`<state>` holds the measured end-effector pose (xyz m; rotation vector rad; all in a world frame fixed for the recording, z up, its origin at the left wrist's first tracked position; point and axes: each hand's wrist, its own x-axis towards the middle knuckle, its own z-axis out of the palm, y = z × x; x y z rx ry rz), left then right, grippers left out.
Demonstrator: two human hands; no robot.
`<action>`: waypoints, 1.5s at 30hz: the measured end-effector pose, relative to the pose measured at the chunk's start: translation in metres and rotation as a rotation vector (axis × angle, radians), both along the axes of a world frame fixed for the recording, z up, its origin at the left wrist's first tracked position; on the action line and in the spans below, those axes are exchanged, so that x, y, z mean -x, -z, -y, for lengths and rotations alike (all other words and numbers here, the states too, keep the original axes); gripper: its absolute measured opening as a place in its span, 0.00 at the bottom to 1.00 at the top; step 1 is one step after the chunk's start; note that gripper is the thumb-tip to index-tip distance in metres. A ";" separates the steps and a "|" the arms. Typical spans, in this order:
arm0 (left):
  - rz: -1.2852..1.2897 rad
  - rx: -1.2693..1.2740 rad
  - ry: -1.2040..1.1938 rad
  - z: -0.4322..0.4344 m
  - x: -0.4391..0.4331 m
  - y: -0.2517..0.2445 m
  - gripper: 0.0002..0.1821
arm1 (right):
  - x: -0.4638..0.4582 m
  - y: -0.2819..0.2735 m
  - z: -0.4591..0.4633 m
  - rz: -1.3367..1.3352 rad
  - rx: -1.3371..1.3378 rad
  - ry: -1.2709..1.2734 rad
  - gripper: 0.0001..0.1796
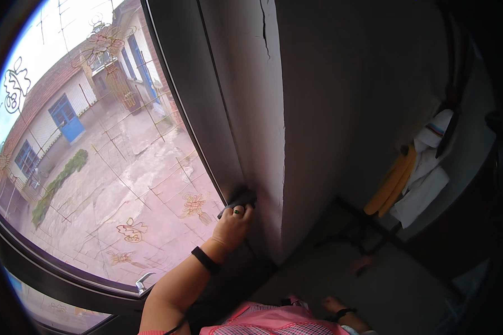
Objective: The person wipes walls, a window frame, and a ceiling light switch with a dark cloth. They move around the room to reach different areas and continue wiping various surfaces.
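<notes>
My left hand (233, 226), with a green-stoned ring and a black wristband, is closed around a dark, bunched cloth (239, 199). It presses the cloth against the dark window frame (205, 104), close to the glass edge. The window glass (151, 167) carries line-drawn flower and tassel decorations. Low beside my pink checked apron (276, 320) hangs my right hand (330, 305), apart from the window; its fingers are too dim to make out.
A small metal window handle (143, 282) sticks out at the lower frame. A cracked white wall edge (276, 125) runs right of the frame. White and yellow cloths (423, 180) hang on a dark stand at the right. Through the glass a courtyard shows.
</notes>
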<state>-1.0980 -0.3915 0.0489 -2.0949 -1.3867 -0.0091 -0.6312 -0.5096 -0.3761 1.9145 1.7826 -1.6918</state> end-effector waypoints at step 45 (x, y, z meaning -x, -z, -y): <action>2.225 0.563 -0.311 0.328 0.051 0.040 0.11 | 0.088 -0.043 0.124 0.347 0.052 -0.338 0.10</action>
